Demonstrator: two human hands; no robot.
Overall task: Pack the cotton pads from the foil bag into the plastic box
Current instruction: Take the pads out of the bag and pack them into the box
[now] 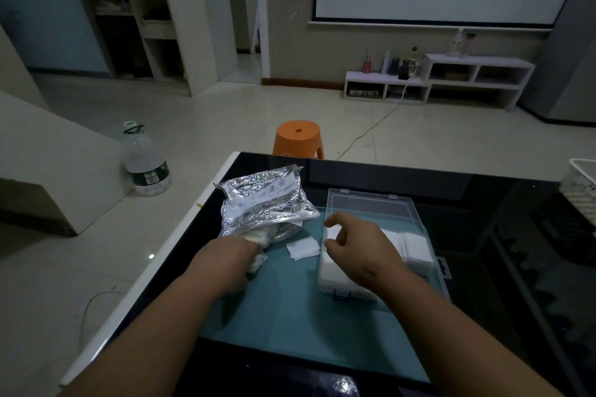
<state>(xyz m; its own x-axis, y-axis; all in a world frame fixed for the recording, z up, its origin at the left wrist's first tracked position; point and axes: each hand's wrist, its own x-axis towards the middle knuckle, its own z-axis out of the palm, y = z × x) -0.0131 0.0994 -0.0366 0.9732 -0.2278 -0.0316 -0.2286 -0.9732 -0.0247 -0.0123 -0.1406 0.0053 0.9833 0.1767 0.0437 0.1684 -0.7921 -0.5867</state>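
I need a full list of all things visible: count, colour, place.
foil bag: one, silver, left on the table
plastic box: one, clear, lid open, right of the bag
cotton pads: stacks, white, inside the box
loose pads: few, white, on the mat beside the box
mat: one, teal, under the box
table: one, black top, white edge
stool: one, orange, beyond the table
water bottle: one, clear, floor at left
basket: one, white, right edge
left hand: gripping cotton pads at the bag's mouth
right hand: over the box, fingers curled

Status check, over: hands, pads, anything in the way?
Left hand in foil bag mouth, fingers hidden. Right hand curled over plastic box, grip unclear. Cotton pads stacked inside; one loose pad on mat beside bag.
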